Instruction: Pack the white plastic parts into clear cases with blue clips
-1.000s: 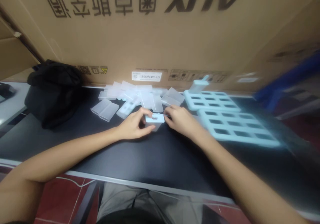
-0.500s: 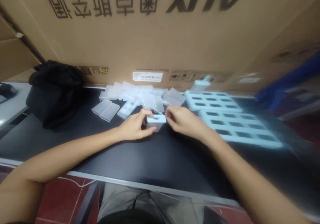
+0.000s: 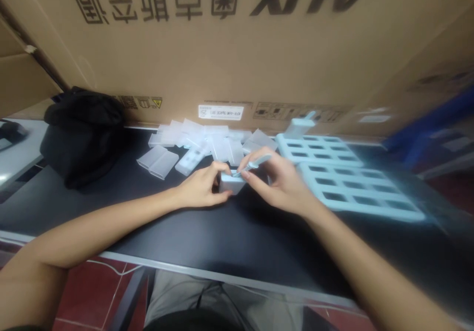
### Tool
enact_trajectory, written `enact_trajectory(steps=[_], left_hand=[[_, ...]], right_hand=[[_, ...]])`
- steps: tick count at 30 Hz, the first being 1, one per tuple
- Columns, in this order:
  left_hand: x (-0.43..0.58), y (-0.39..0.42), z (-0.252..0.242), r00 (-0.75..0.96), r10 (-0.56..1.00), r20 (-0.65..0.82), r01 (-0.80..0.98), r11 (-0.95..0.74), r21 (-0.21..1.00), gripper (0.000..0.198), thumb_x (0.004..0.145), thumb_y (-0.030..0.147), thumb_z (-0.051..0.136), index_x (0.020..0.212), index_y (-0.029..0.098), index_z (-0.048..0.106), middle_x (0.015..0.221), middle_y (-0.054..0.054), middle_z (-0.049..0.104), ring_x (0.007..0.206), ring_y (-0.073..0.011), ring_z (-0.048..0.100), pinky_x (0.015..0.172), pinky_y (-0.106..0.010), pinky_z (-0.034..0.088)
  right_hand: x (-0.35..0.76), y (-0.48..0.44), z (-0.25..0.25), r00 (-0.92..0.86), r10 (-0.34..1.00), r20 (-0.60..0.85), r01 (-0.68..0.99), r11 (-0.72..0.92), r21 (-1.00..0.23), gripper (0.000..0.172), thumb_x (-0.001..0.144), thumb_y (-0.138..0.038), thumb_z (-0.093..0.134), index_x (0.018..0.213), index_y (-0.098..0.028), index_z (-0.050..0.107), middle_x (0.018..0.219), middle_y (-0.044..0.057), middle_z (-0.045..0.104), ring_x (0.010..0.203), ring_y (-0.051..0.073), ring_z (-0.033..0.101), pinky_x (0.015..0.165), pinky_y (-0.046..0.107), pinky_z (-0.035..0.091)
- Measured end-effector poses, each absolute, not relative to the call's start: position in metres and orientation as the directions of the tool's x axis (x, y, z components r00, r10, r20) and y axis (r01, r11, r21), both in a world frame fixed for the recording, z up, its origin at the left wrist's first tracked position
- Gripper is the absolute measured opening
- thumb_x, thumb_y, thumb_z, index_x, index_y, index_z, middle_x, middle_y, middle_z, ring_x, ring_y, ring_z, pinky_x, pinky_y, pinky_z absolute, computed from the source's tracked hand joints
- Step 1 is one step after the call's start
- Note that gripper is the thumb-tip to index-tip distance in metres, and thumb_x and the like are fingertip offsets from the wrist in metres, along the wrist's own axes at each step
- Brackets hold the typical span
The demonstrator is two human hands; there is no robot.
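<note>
My left hand is closed round a small translucent plastic box that stands on the black table. My right hand pinches a thin pale blue flat piece, its lower end touching the top of the box. Behind both hands lies a heap of several clear plastic cases. Two pale blue trays with rectangular slots lie just right of my right hand.
A black bag sits at the left on the table. A big cardboard carton forms a wall along the back edge. A blue bar shows blurred at the right. The table's front edge runs below my forearms.
My right hand has turned and lifted the pale blue piece, which lay flat on top of the box; it now tilts up to the right. My left hand stays on the box.
</note>
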State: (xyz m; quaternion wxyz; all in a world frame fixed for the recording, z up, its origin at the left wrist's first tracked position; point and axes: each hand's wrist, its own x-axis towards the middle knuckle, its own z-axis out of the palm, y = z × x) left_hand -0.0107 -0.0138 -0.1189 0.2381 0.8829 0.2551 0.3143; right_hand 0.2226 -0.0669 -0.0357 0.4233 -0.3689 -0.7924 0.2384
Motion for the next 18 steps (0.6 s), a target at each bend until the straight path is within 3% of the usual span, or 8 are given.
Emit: enact_trajectory(steps=[8,12,18], left_hand=[[-0.010,-0.018,-0.113,0.663,0.601,0.447,0.320,-0.767,0.556,0.056,0.086,0.034,0.071,0.133,0.027,0.039,0.102,-0.001,0.063,0.073,-0.0168,0.066,0.066,-0.032,0.055],[-0.010,-0.022,-0.108,0.651,0.600,0.466,0.373,-0.787,0.491,0.060,0.082,0.024,0.067,0.135,0.027,0.038,0.094,0.002,0.061,0.069,-0.0163,0.064,0.063,-0.030,0.051],[-0.008,-0.018,-0.113,0.591,0.557,0.584,0.348,-0.829,0.438,0.057,0.089,0.028,0.066,0.135,0.026,0.034,0.112,-0.004,0.059,0.077,-0.0154,0.066,0.068,-0.031,0.054]], right_hand=[[0.220,-0.060,-0.045,-0.418,0.724,0.549,0.557,0.682,-0.474,0.005,0.100,-0.029,0.053,0.100,-0.024,0.053,0.094,0.006,0.066,0.087,0.021,0.062,0.079,0.035,0.051],[0.216,-0.059,-0.055,-0.375,0.759,0.532,0.722,0.599,-0.346,0.016,0.103,-0.036,0.048,0.105,-0.022,0.055,0.095,0.008,0.070,0.083,0.023,0.065,0.070,0.035,0.048],[0.203,-0.063,-0.070,-0.295,0.834,0.466,0.845,0.456,-0.280,0.043,0.098,-0.055,0.054,0.122,-0.019,0.056,0.104,0.011,0.075,0.082,0.029,0.073,0.063,0.037,0.051]])
